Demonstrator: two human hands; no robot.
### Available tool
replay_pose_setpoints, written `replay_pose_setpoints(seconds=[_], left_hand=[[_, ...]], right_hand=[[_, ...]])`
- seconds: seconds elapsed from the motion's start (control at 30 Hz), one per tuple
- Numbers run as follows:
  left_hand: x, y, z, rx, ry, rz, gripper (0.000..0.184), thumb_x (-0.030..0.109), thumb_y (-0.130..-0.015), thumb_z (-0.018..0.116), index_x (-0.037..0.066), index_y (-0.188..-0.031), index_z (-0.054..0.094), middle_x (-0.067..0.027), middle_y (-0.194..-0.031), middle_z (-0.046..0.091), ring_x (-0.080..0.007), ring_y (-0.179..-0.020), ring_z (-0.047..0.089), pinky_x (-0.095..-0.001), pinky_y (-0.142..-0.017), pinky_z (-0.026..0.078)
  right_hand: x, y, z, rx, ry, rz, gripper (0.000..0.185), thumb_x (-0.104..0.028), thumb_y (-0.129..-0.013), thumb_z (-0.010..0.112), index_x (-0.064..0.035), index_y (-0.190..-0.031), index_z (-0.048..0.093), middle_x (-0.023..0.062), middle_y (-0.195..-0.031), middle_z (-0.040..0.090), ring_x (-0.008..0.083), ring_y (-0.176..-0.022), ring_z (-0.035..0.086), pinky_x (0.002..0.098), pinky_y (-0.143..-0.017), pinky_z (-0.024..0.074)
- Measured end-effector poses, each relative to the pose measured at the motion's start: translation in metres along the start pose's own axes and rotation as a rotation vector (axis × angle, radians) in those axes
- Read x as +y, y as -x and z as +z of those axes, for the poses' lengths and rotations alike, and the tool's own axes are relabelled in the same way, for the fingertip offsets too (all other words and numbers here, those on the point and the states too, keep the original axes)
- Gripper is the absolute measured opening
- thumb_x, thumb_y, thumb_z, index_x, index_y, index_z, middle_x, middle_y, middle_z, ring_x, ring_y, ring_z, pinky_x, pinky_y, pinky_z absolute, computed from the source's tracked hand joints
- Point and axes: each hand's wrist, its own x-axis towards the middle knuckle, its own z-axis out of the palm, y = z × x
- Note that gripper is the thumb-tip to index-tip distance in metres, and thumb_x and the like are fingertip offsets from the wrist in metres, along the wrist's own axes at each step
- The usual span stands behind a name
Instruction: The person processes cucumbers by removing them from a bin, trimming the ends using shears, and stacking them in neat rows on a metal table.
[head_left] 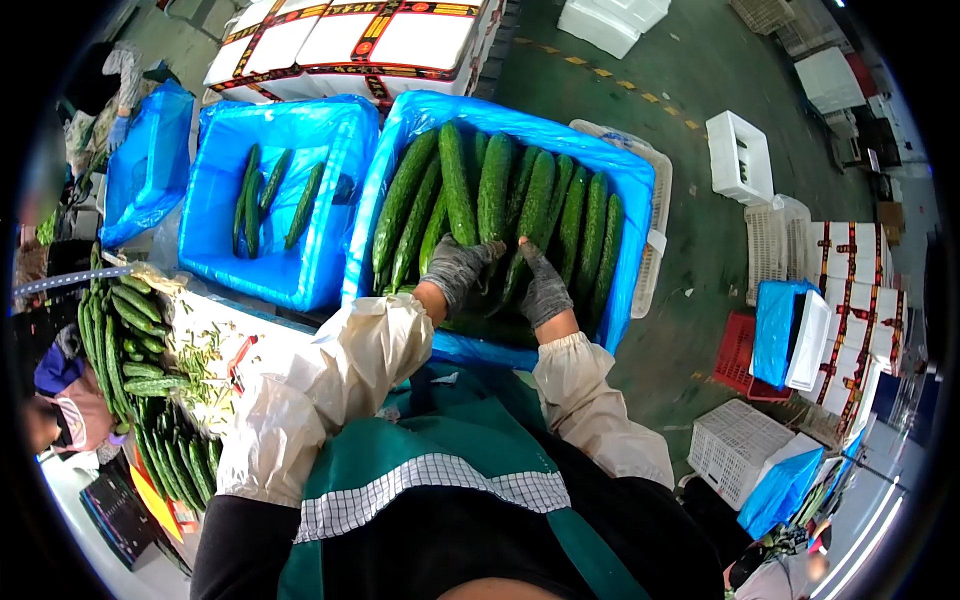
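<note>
Long dark green cucumbers [492, 190] lie side by side in a crate lined with blue plastic film [640, 185] in front of me. My left hand [460, 272], in a grey glove, is closed round the near end of a cucumber in the middle of the row. Just to its right, my right hand [545, 285], gloved the same way, has its fingers closed on the lower part of a neighbouring cucumber [537, 200]. Both palms and some fingertips are hidden. More cucumbers lie crosswise under my hands, partly covered.
To the left stands another blue-lined crate [190, 235] with several cucumbers inside. A worktop [200, 315] at left bears piled cucumbers [110, 340], scraps and a red-handled tool [242, 352]. White taped boxes [390, 40] stand behind; baskets [735, 450] stand at right. Another person's gloved hand [118, 132] shows at far left.
</note>
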Motion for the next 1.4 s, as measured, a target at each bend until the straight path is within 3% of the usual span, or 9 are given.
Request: replay_pose_setpoints(seconds=[0.17,0.23,0.4,0.67,0.73,0.93,1.03,1.13,1.4], left_hand=[[-0.021,-0.008,0.004,-0.076,-0.138,0.312,0.034,0.022,-0.073,0.068,0.004,-0.098,0.054,-0.0086,-0.079,0.061,-0.021,-0.066,0.059,-0.0325,-0.055,0.046],[-0.01,0.027,-0.005,0.031,-1.544,1.196,0.024,0.023,-0.08,0.054,0.009,-0.1,0.056,-0.0071,-0.089,0.063,-0.0213,-0.08,0.059,-0.0341,-0.067,0.046],[-0.024,0.052,-0.012,-0.012,-0.3,0.398,0.045,0.029,-0.069,0.063,0.001,-0.103,0.053,-0.0157,-0.094,0.06,-0.0274,-0.086,0.058,-0.0353,-0.073,0.046],[-0.036,0.125,-0.088,0.288,-0.099,0.43,0.074,0.038,-0.058,0.073,-0.009,-0.109,0.048,-0.0254,-0.099,0.057,-0.0343,-0.093,0.057,-0.0365,-0.08,0.046],[-0.053,0.14,-0.122,0.26,0.183,0.539,0.073,0.025,-0.062,0.077,-0.003,-0.118,0.041,-0.0159,-0.102,0.059,-0.0228,-0.092,0.057,-0.0298,-0.081,0.045],[-0.127,0.24,-0.202,0.52,0.976,0.733,0.035,0.01,-0.073,0.066,0.001,-0.103,0.05,-0.0073,-0.085,0.06,-0.0156,-0.075,0.058,-0.0286,-0.063,0.048],[-0.186,0.267,-0.221,0.779,1.142,0.598,0.033,0.016,-0.073,0.068,0.003,-0.099,0.052,-0.0048,-0.078,0.059,-0.0143,-0.067,0.057,-0.0272,-0.059,0.048],[-0.247,0.294,-0.226,0.981,1.139,0.535,0.037,0.024,-0.072,0.07,0.002,-0.098,0.053,-0.0062,-0.079,0.059,-0.0183,-0.067,0.058,-0.0298,-0.063,0.05],[-0.359,0.287,-0.209,1.251,1.853,0.778,0.034,0.026,-0.077,0.065,0.005,-0.101,0.055,-0.0099,-0.093,0.059,-0.0266,-0.088,0.056,-0.0403,-0.084,0.045]], right_hand=[[-0.04,0.035,0.022,0.062,-0.579,0.253,0.062,-0.034,-0.065,0.075,-0.0097,-0.117,0.051,0.0083,-0.111,0.054,0.0238,-0.096,0.051,0.0342,-0.087,0.0387],[-0.013,0.03,0.007,0.061,-0.528,0.063,0.044,-0.032,-0.073,0.068,-0.0077,-0.109,0.056,0.005,-0.102,0.056,0.0216,-0.094,0.051,0.0341,-0.084,0.0396],[-0.044,0.083,0.032,-0.322,-0.599,0.154,0.038,-0.037,-0.088,0.043,-0.0076,-0.11,0.052,0.0107,-0.111,0.056,0.0281,-0.102,0.051,0.0399,-0.092,0.0382],[-0.058,0.107,0.095,-0.246,-0.274,0.085,0.047,-0.034,-0.079,0.061,0.0032,-0.105,0.049,0.0154,-0.104,0.052,0.0255,-0.092,0.05,0.039,-0.082,0.0409],[-0.059,0.122,0.145,-0.326,-0.175,0.062,0.038,-0.03,-0.079,0.062,0.0023,-0.097,0.053,0.0116,-0.095,0.055,0.0232,-0.087,0.052,0.036,-0.078,0.0424],[-0.025,0.168,0.287,-0.8,0.339,0.064,0.031,-0.015,-0.077,0.063,-0.0062,-0.105,0.055,0.0041,-0.089,0.057,0.0172,-0.077,0.056,0.0316,-0.066,0.047],[0.019,0.18,0.334,-1.409,0.757,-0.531,0.032,-0.012,-0.078,0.062,-0.0078,-0.108,0.055,0.0036,-0.092,0.058,0.0156,-0.08,0.057,0.0312,-0.067,0.0485],[0.044,0.258,0.392,-1.329,0.641,0.633,0.031,-0.006,-0.075,0.066,-0.0061,-0.104,0.055,0.0043,-0.089,0.06,0.0152,-0.081,0.059,0.0302,-0.068,0.0501],[0.16,0.325,0.424,-1.808,0.963,0.459,0.044,-0.013,-0.07,0.073,-0.0001,-0.107,0.053,0.0065,-0.091,0.062,0.0117,-0.081,0.057,0.0251,-0.072,0.0471]])
